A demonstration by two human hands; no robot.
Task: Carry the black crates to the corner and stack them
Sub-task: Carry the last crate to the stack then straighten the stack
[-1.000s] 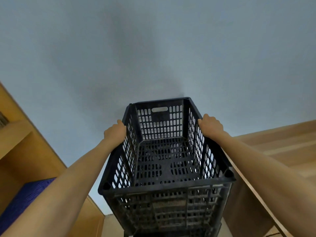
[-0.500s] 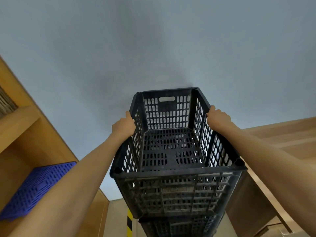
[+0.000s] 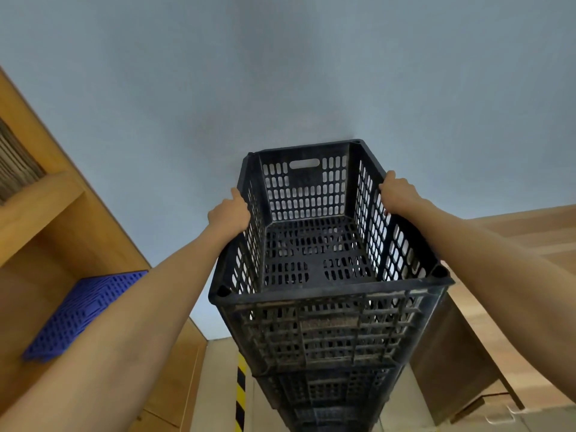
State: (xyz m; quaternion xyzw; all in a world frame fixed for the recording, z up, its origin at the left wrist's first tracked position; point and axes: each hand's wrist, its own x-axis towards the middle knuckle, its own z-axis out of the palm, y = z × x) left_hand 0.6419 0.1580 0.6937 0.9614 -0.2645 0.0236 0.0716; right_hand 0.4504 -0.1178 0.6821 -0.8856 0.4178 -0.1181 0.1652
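An empty black slotted crate sits at the top of a stack of black crates against the pale blue wall. My left hand grips the crate's left rim near the far end. My right hand grips the right rim opposite it. The top crate looks level on the crate below; whether it rests fully on it I cannot tell. The lower part of the stack runs out of view at the bottom.
A wooden shelf unit stands at the left with a blue perforated panel lying on a shelf. A wooden desk is at the right. A yellow-black hazard stripe runs on the floor beside the stack.
The view has tipped down and the crate appears higher in the frame and nearer the wall. More of the stack below and the floor stripe have come into view. Both hands keep their grip.
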